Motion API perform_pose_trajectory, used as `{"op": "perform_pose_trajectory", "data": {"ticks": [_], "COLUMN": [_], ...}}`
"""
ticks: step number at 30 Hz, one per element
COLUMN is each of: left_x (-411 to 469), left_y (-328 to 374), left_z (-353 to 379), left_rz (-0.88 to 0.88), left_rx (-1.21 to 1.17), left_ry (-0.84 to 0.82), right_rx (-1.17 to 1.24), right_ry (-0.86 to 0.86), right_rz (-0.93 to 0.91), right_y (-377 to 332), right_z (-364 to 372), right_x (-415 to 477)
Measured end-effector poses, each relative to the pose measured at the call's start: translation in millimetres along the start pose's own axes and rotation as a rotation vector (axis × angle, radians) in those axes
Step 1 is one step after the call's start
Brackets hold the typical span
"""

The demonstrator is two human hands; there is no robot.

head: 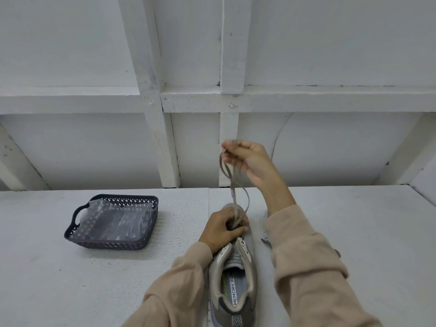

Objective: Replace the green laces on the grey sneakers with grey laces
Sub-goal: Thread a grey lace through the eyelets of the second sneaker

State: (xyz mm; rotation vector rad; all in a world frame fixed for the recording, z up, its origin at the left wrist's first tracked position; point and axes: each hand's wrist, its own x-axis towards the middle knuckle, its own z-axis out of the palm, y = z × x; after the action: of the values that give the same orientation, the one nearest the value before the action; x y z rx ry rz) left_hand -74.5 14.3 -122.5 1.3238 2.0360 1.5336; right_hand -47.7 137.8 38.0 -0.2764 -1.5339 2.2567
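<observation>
The grey sneaker (232,277) lies on the white surface (354,220), toe away from the person. The left hand (221,230) grips it at the lower eyelets, fingers curled over the tongue. The raised right hand (247,159) pinches both runs of a greyish lace (232,187) and draws them up. The upper eyelets are empty, so relacing looks barely begun. Next, the ends probably need evening, then crossing into the next pair of eyelets.

A soft grey cloth sneaker (233,260) with a thin flat grey lace (232,190).
The sneaker sits on its sole, toe pointing away, top holes bare. The lace rises from the front holes in two strands.
</observation>
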Motion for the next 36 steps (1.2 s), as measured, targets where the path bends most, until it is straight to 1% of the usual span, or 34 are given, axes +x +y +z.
{"op": "perform_pose_trajectory", "data": {"ticks": [2, 4, 6, 11, 13, 15, 17, 19, 22, 24, 28, 33, 36], "left_x": [0.8, 0.5, -0.3, -0.8, -0.8, -0.7, -0.6, -0.7, -0.9, -1.4, -2.5, -1.6, -1.3], "left_y": [0.0, -0.1, 0.7, 1.9, 1.5, 0.5, -0.8, -1.7, -0.4, 1.4, 2.9, 0.0, -2.6], "left_z": [-0.6, -0.5, 0.6, 1.2, 1.5, 2.0, 2.3, 2.7, 3.2, 3.4, 2.5, 2.4, 2.8], "left_rz": [0.016, -0.016, -0.069, -0.091, -0.083, -0.072, -0.077, -0.104, -0.119, -0.119, -0.128, -0.122, -0.144], "left_rx": [0.022, 0.003, -0.042, -0.051, -0.045, -0.035, -0.026, -0.053, -0.086, -0.095, -0.103, -0.133, -0.138], "left_ry": [-0.009, -0.018, -0.02, 0.004, 0.008, 0.019, 0.038, 0.06, 0.078, 0.085, 0.091, 0.088, 0.081], "right_rx": [-0.227, -0.43, -0.554, -0.958, -1.045, -1.119, -1.177, -1.148, -1.082, -0.961, -0.772, -0.74, -0.674], "right_ry": [0.064, 0.048, 0.025, 0.117, 0.076, -0.032, -0.152, -0.224, -0.25, -0.223, -0.102, -0.071, -0.093], "right_rz": [0.082, 0.226, 0.329, 0.357, 0.417, 0.514, 0.562, 0.55, 0.461, 0.419, 0.34, 0.205, 0.177], "right_y": [21.7, 35.3, 39.5, 36.0, 32.0, 28.7, 31.0, 37.8, 47.4, 56.5, 72.3, 71.2, 63.5], "right_z": [-13.9, -27.1, -37.5, -54.4, -56.7, -56.5, -56.0, -57.8, -58.8, -56.4, -51.4, -48.3, -43.8], "right_x": [8.3, 9.8, 7.6, 1.0, -7.3, -21.0, -33.4, -39.6, -43.4, -46.0, -49.5, -52.9, -55.3]}}
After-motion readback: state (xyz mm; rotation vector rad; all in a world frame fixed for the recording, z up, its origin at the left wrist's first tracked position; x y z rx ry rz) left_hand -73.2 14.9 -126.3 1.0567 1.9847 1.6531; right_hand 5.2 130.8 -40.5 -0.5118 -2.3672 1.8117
